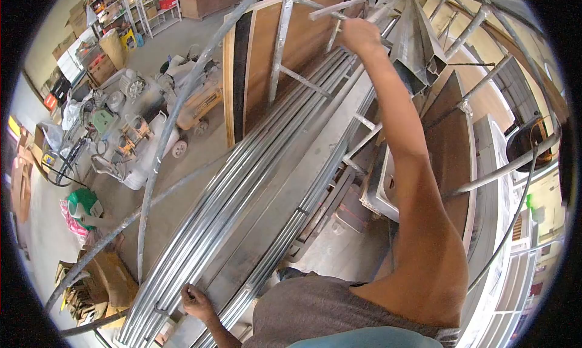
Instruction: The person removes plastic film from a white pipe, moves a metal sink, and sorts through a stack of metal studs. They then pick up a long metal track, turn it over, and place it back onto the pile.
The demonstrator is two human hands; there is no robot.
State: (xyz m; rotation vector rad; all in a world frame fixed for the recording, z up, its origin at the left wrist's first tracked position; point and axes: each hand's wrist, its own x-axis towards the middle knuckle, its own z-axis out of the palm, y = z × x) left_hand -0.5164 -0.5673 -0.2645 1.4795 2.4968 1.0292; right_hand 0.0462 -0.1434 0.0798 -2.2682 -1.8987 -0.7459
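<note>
Long shiny metal pipes [212, 217] lie in a bundle running from the lower left to the upper middle, beside flat grey metal bars [267, 208]. My left hand [197, 302] is at the bottom, over the near end of the pipes and bars, with its fingers curled; what they hold, if anything, is too small to tell. Stretched far forward, my right hand [362, 36] is closed in a fist beside the frame bars [332, 10] at the top. Its fingertips and anything inside them are hidden.
Metal frame poles [159, 148] cross the view on both sides. Wooden panels [303, 36] stand behind the pipes, and hollow square tubes [418, 60] are at the upper right. Machines [130, 87], a green bag [83, 204] and cardboard [109, 278] lie on the floor at left.
</note>
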